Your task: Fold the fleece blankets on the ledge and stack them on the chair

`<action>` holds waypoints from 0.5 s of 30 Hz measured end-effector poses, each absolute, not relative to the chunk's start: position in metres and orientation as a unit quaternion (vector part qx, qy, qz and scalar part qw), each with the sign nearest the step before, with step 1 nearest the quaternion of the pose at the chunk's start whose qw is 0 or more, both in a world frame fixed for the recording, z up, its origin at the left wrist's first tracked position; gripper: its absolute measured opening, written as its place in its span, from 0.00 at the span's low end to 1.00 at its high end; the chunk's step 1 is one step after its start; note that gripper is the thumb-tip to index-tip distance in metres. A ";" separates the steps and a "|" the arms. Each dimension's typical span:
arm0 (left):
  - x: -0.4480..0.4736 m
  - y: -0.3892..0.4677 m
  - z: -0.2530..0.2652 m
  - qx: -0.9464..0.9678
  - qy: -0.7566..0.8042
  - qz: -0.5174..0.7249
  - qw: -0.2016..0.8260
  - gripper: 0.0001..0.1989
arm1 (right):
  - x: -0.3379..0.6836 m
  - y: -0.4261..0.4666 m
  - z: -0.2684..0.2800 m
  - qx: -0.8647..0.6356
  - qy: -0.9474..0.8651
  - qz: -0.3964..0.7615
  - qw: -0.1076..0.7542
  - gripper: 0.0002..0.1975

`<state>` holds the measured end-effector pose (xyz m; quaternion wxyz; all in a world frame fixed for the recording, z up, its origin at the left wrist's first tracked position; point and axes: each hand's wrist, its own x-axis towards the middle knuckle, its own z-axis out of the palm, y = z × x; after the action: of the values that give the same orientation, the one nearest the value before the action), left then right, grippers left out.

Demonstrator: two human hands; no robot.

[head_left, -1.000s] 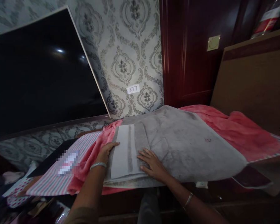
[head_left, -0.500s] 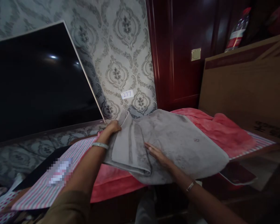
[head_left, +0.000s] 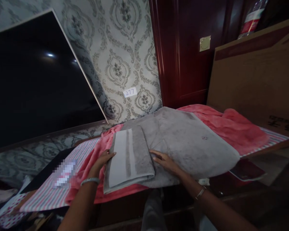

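Observation:
A grey towel (head_left: 183, 144) with a plush surface lies spread over a pink blanket (head_left: 231, 128). Its left part is folded over, turning up a pale border panel (head_left: 120, 157) with grey bands. My left hand (head_left: 104, 159), a bangle at its wrist, is at the left edge of that fold; its thumb lies over the fabric and the other fingers are partly hidden. My right hand (head_left: 165, 162) rests beside the fold's right edge with fingers stretched out and apart, palm down on the towel.
A striped cloth (head_left: 48, 189) with a blurred patch lies under the blanket at the left. Behind stands a large screen (head_left: 38, 83). At the right are a cardboard box (head_left: 255, 80) and a plastic bottle (head_left: 251, 22). A label (head_left: 130, 92) is on the wall.
My left hand has moved down and left from the fold's top corner to its left edge. The folded part now lies flatter and straighter. My right hand stays about where it was.

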<state>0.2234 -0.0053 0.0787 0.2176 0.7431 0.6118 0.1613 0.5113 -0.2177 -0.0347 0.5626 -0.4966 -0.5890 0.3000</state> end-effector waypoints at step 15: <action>0.240 0.001 0.077 0.722 0.638 0.188 0.191 0.13 | 0.512 -0.215 -0.045 -0.490 -0.587 0.296 0.573 0.35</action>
<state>0.2398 0.0008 0.0770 0.1908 0.7217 0.6382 0.1883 0.5117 -0.2147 -0.0448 0.5728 -0.4896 -0.5871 0.2957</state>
